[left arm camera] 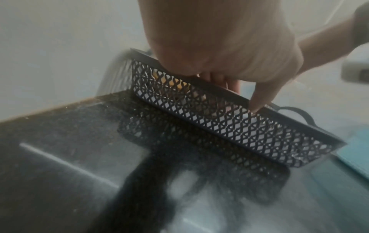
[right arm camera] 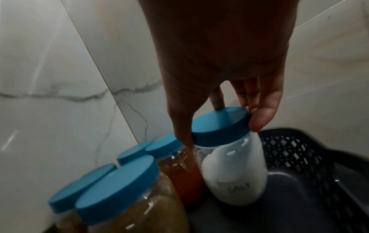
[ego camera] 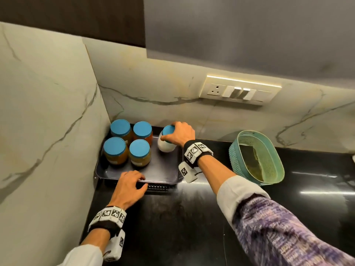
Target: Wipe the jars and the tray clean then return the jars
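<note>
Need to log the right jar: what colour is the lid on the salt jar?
Blue, like the other lids. The salt jar's lid shows best in the right wrist view.

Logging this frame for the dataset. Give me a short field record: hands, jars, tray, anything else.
left hand: holds the tray's near rim
right hand: grips the salt jar by its blue lid, jar tilted
tray: dark, mesh sides, in the counter corner
other jars: four, blue lids, upright at the tray's left
basket: green, right of the tray
</note>
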Demonstrator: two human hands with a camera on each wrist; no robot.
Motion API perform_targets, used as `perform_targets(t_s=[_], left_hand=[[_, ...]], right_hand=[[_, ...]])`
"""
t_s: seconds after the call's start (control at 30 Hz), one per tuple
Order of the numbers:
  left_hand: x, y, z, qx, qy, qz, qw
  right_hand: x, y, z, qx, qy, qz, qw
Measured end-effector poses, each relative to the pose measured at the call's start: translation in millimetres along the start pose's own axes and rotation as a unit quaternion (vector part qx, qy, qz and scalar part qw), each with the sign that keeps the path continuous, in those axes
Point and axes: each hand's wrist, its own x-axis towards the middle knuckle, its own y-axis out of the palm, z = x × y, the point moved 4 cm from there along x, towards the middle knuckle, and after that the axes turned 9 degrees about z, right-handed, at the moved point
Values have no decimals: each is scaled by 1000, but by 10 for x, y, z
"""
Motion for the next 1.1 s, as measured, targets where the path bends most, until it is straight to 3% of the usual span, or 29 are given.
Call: perform_targets(t_s=[0.33, 0.43, 0.57, 0.67, 1.0, 1.1], left_hand=[[60, -46, 105, -107, 3, 3, 994], [68, -62, 53, -106, -1, -5, 994], [51, -59, 35, -105, 5, -6, 994], [29, -58, 48, -102, -4, 2, 995], [42, -59, 43, -96, -22, 20, 995], [13, -88, -5, -93, -1, 20, 995]], right_hand=[[420, 348, 287, 1, 2, 28, 1000], [372, 361, 242, 2, 5, 40, 999], [221, 372, 189, -15, -19, -14, 1000], [156, 429, 192, -43, -35, -6, 998], [151, 362, 271, -22, 7, -5, 1000], [-24, 311, 225, -25, 22, -6, 999]])
